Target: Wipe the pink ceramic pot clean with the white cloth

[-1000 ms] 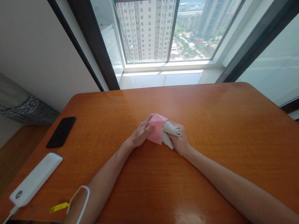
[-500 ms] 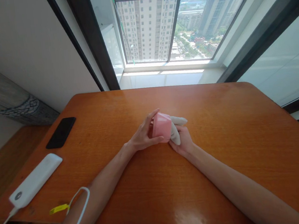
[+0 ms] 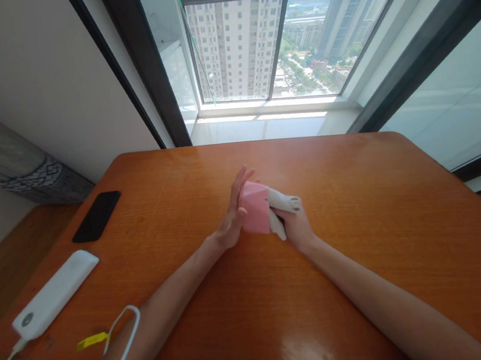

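In the head view a pink, box-like piece is held above the middle of the table, joined to pale grey, rounded prongs on its right. What kind of object it is I cannot make out. My left hand rests its palm and stretched fingers along the pink piece's left side, thumb apart. On the other side, my right hand is closed around the object by its pale grey part; most of its fingers are hidden behind it.
The orange-brown wooden table fills the middle. A black phone lies at its left side, with a white power bank nearer me. A white cable with a yellow tag crosses my left forearm. Beyond the far edge is a window.
My left fingers have straightened from their grip around the pink piece to lie along its side. The object has turned, showing a flat pink face and the end of a grey prong.
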A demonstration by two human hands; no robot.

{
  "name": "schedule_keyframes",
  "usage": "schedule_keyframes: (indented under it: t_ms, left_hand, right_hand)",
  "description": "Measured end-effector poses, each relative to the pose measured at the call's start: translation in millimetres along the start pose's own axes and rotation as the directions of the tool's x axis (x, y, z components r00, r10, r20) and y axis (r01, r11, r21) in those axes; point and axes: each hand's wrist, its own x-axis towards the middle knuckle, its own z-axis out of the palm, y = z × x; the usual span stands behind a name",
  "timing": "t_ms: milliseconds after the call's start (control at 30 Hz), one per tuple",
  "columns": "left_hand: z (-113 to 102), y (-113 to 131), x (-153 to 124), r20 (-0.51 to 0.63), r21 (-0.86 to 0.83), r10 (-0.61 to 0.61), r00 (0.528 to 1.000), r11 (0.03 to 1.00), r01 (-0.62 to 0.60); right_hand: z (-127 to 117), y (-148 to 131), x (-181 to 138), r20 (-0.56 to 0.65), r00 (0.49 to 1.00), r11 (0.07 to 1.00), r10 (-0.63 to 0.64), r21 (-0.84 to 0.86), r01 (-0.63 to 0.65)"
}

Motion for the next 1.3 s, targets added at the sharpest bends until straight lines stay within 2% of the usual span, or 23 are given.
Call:
schedule_keyframes:
  t_ms: [100,167,200,267,300,367,400,467,533,600,667,733,767,833,867,900,933,1000,1067,1133,1200,1233,1300]
  left_hand:
    - [-2.2,-2.9,-5.8,0.062,0.327,0.303,0.951,0.894,-0.306]
    - [-2.3,-4.5,-9.0,0.057,0.364,0.368,0.928,0.858,-0.363]
    - [-0.6,-4.1,-9.6,0.000,0.334,0.362,0.932,0.879,-0.341]
    - [6.5,0.0,-7.8,-0.168,0.166,0.219,0.961,0.967,-0.191]
    - [11.4,3.4,-5.4,-0.222,0.018,0.065,0.973,0.998,-0.063]
    - [21.4,10.9,1.2,-0.170,-0.292,-0.280,0.945,0.930,0.223]
    - [25.5,14.0,4.3,-0.117,-0.386,-0.393,0.912,0.864,0.324]
    - [29.7,17.1,8.4,-0.104,-0.431,-0.445,0.889,0.826,0.363]
    - [27.4,15.6,8.6,-0.206,-0.286,-0.268,0.941,0.936,0.204]
    - [19.4,10.9,6.0,-0.216,0.036,0.076,0.973,0.997,-0.070]
    - [9.8,5.5,2.3,-0.074,0.341,0.366,0.928,0.883,-0.321]
    - [4.1,2.3,-0.9,0.032,0.471,0.493,0.870,0.760,-0.448]
    - [4.0,2.3,-1.9,0.017,0.477,0.509,0.861,0.752,-0.454]
    - [9.6,7.0,-1.9,-0.143,0.379,0.418,0.897,0.860,-0.341]
    - [14.5,11.6,-0.6,-0.242,0.262,0.289,0.926,0.939,-0.224]
    - [19.9,17.4,1.4,-0.306,0.098,0.087,0.948,0.993,-0.060]
    - [25.2,23.7,4.1,-0.302,-0.096,-0.142,0.943,0.988,0.118]
    - [33.1,35.7,9.7,-0.151,-0.343,-0.481,0.864,0.845,0.411]
    - [35.6,43.0,13.2,-0.123,-0.384,-0.550,0.826,0.794,0.472]
    - [32.4,43.7,12.9,-0.221,-0.245,-0.395,0.892,0.908,0.341]
    - [25.2,39.0,9.7,-0.231,0.059,-0.054,0.972,0.996,0.069]
    - [21.1,35.8,7.6,-0.168,0.226,0.123,0.978,0.971,-0.084]
    - [14.9,31.0,3.5,-0.004,0.453,0.357,0.934,0.833,-0.316]
  right_hand:
    - [5.9,4.4,-0.4,-0.020,0.975,0.952,0.220,0.222,-0.210]
    - [5.7,4.4,-2.1,0.008,0.984,0.972,0.181,0.150,-0.180]
    - [4.2,3.5,-3.0,0.025,0.995,0.994,0.097,0.049,-0.098]
    - [-1.0,0.6,-4.3,0.112,0.985,0.966,-0.135,-0.204,0.156]
    - [-4.1,-0.9,-4.5,0.172,0.954,0.906,-0.247,-0.309,0.291]
    - [-9.7,-3.6,-4.1,0.254,0.881,0.774,-0.399,-0.423,0.472]
    - [-11.5,-4.6,-3.5,0.263,0.867,0.748,-0.423,-0.439,0.498]
    - [-12.0,-6.3,-2.2,0.209,0.900,0.805,-0.382,-0.403,0.435]
    - [-8.2,-7.7,-0.7,0.093,0.969,0.933,-0.229,-0.261,0.246]
    - [-1.4,-8.9,0.5,0.010,1.000,0.999,-0.012,-0.038,0.012]
    - [5.8,-10.6,0.6,0.000,0.990,0.980,0.140,0.143,-0.139]
    - [10.8,-12.7,-0.9,0.015,0.988,0.973,0.157,0.166,-0.157]
    - [11.7,-13.6,-2.3,0.012,0.994,0.987,0.111,0.115,-0.112]
    - [10.3,-14.5,-5.7,0.019,0.998,0.994,-0.066,-0.082,0.067]
    - [8.2,-14.2,-7.3,0.040,0.983,0.962,-0.179,-0.201,0.183]
    - [5.4,-13.4,-8.8,0.074,0.955,0.903,-0.287,-0.312,0.296]
    - [2.4,-12.5,-10.0,0.116,0.920,0.830,-0.375,-0.399,0.389]
    - [-2.8,-10.7,-11.0,0.165,0.872,0.734,-0.461,-0.481,0.479]
    - [-4.9,-10.8,-10.1,0.135,0.892,0.777,-0.431,-0.448,0.443]
    - [-2.9,-13.1,-7.8,0.040,0.955,0.906,-0.295,-0.305,0.293]
    - [2.1,-16.3,-5.0,-0.018,0.996,0.993,-0.092,-0.078,0.091]
    - [5.0,-17.8,-3.9,-0.025,1.000,0.999,0.000,0.037,0.001]
    - [9.8,-19.6,-2.9,-0.001,0.993,0.976,0.114,0.185,-0.112]
